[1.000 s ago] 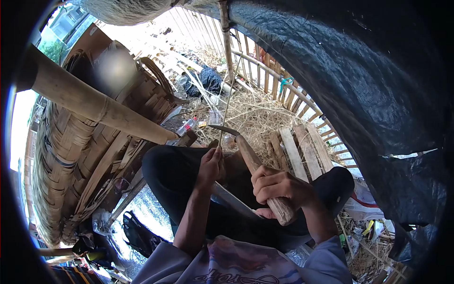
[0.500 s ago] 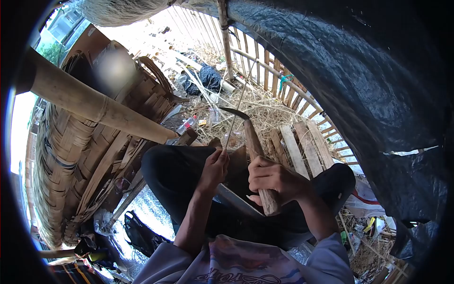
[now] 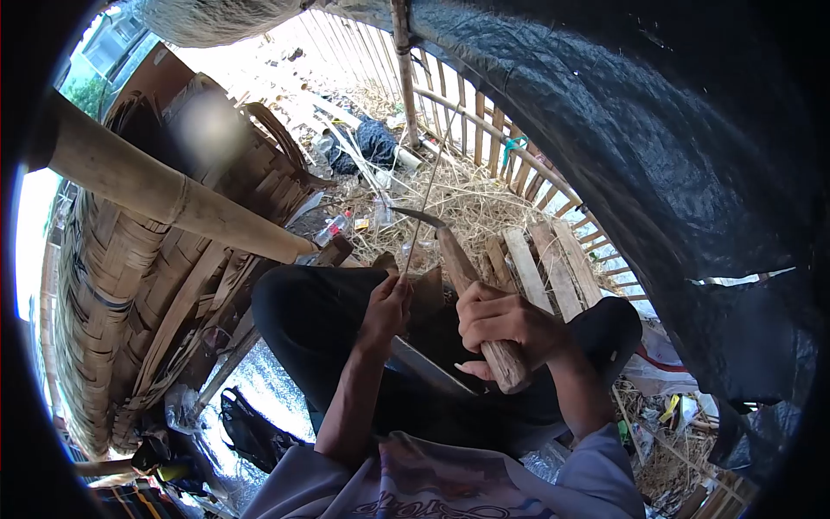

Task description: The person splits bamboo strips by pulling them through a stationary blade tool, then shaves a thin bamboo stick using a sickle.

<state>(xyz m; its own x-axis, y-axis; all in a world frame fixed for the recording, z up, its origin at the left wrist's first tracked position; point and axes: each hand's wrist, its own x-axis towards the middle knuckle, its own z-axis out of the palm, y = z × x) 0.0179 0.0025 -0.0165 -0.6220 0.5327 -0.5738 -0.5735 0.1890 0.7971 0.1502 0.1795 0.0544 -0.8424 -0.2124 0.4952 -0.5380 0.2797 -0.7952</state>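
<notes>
My left hand [image 3: 386, 310] is closed around the lower end of a thin bamboo strip [image 3: 422, 214], which points up and away from me. In my right hand [image 3: 506, 324] is a knife with a short, dark curved blade [image 3: 418, 214] and a long, thick wooden handle [image 3: 456, 259]. Its fingers wrap the handle near the butt end. The blade crosses the strip above my left hand; whether they touch, I cannot tell. Across my lap, between the hands, lies a long flat piece with a pale edge [image 3: 428, 365], partly hidden in shadow.
A bamboo pole [image 3: 177, 197] juts in from the left before large woven bamboo baskets [image 3: 121, 285]. Ahead lie straw [image 3: 471, 195], a plastic bottle [image 3: 332, 229] and wooden slats [image 3: 529, 264]. A bamboo fence [image 3: 484, 130] and dark plastic sheeting [image 3: 657, 156] close off the right.
The knife has tilted further left, its blade lower along the bamboo strip and its handle butt slightly to the right. My left hand keeps its hold. The whole view has shifted slightly.
</notes>
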